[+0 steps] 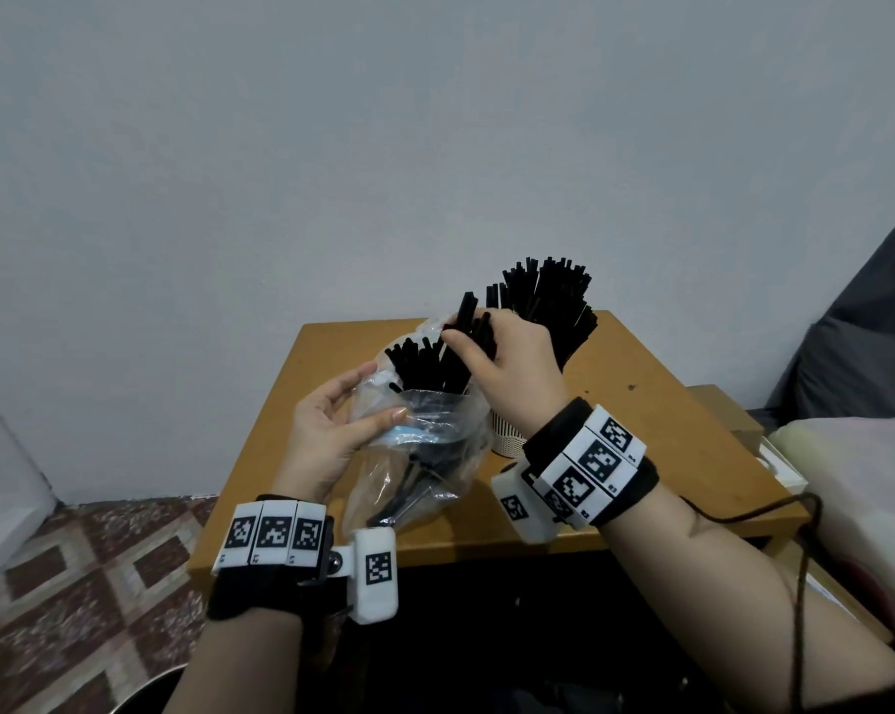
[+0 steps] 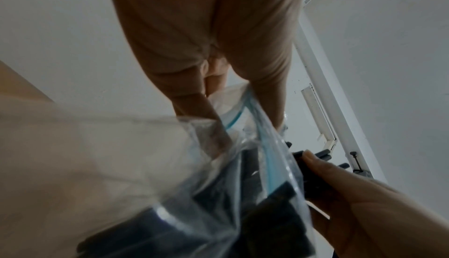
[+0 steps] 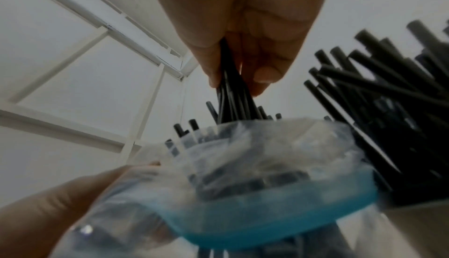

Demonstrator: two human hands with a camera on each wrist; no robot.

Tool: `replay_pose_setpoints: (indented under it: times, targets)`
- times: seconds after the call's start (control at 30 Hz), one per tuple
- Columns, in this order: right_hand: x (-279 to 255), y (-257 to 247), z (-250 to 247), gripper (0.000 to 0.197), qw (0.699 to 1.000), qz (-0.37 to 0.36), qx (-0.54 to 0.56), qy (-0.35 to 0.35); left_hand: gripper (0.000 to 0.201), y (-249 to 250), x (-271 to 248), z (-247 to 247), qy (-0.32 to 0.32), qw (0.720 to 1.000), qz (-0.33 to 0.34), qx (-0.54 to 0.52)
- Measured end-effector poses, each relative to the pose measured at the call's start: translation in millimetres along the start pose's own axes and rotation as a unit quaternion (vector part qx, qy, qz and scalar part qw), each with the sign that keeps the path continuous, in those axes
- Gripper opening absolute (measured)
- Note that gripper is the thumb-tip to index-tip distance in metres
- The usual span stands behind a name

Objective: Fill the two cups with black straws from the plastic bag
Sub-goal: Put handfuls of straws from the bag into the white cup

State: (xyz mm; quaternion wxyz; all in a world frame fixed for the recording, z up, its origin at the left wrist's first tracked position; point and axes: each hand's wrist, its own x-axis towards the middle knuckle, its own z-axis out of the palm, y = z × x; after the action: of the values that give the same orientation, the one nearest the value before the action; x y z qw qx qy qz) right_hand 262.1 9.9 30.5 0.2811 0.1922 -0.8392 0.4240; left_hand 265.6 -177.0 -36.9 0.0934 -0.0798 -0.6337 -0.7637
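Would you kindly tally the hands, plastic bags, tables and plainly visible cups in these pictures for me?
hands: 2, left hand and right hand
plastic bag: 1
table: 1
cup in plain view: 1
black straws: too many to count
Total without straws: 5

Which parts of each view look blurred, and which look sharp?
Head view: sharp on both hands, left hand and right hand. Left wrist view: the plastic bag is smeared. Right wrist view: the bag's blue strip is soft, while the cup straws are clearer.
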Motion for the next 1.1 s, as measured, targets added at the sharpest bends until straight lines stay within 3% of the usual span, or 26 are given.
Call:
replay_pose_setpoints:
  times: [0.23,0.5,0.67,1.1]
  targets:
    - [5.2,9.0,-8.1,0.018,0.999,-0.031,-0.009,0.024,0.070,2.9,-0.2,3.2,-0.003,1.000,-0.001,0.007]
    - [11.5,11.7,-15.3,0.011,0.988,-0.075,0.055,0.124,0.074,0.9,3.5,1.5,0.001,1.000,-0.009,0.019]
    - [19.1,6.8,-23.4,0.014,0.984,-0.127,0.027,0.125,0.078,2.0,4.7,2.5,0.013,0.999,-0.008,0.029]
    - [61.9,-9.0,-51.3,0.004,0.978,-0.121,0.072,0.156,0.072,5.2,5.7,-4.8,0.037,0.999,-0.010,0.008]
